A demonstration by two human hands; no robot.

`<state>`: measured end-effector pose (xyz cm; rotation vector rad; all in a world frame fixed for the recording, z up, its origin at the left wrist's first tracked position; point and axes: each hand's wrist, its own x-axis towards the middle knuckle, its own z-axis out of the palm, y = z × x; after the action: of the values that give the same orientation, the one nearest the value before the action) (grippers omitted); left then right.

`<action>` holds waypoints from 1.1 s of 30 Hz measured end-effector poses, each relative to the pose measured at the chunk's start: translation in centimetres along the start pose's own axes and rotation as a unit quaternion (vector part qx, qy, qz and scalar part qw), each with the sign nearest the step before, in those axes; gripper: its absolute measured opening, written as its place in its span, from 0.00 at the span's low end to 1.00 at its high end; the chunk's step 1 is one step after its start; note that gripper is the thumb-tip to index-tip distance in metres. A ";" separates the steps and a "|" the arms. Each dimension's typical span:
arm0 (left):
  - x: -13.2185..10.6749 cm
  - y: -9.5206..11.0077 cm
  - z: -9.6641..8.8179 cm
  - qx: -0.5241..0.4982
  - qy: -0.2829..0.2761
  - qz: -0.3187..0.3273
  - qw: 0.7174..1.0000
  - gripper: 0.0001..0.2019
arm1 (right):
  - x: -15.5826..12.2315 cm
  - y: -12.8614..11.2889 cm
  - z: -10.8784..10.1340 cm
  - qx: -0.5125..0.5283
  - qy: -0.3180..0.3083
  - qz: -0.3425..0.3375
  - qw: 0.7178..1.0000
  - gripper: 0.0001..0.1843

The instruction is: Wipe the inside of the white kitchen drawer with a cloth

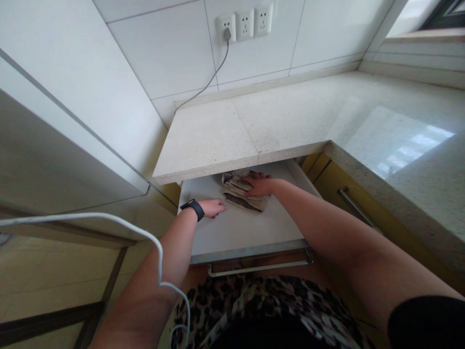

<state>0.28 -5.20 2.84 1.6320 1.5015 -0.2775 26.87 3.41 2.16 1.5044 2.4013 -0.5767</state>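
A folded cloth (247, 201), beige with dark brown patterned parts, lies in an open white drawer (232, 237) below the countertop. Spread across the cloth's top right part is my right hand (259, 185), its fingers apart and touching the fabric. Just left of the cloth, my left hand (214, 208) is low over the drawer floor with its fingers drawn together and nothing visible in them. A dark watch (194, 208) is on the left wrist. The cloth's far edge is partly hidden by the right hand and the counter.
The speckled stone countertop (214, 138) overhangs the drawer's back. A metal handle (261, 268) runs along the drawer front, and another handle (358, 208) is on the right cabinet. A white cable (109, 215) hangs across the left side. Wall sockets (245, 24) hold a plugged-in grey cord (218, 72).
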 end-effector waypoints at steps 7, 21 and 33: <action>-0.2 0.1 0.0 -0.005 -0.001 -0.003 1.000 0.19 | 0.0 -0.1 -0.1 0.001 0.003 0.001 1.000 0.52; -1.0 1.0 -0.2 -0.009 0.000 -0.013 1.000 0.17 | -0.1 -0.2 0.0 -0.002 0.008 -0.001 1.000 0.52; -1.2 1.1 -0.4 -0.002 -0.005 -0.008 1.000 0.21 | 0.1 0.0 -0.1 0.005 0.005 -0.009 1.000 0.51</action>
<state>0.81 -5.65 4.33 1.6148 1.5072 -0.2914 26.85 3.50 2.17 1.4959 2.4251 -0.5859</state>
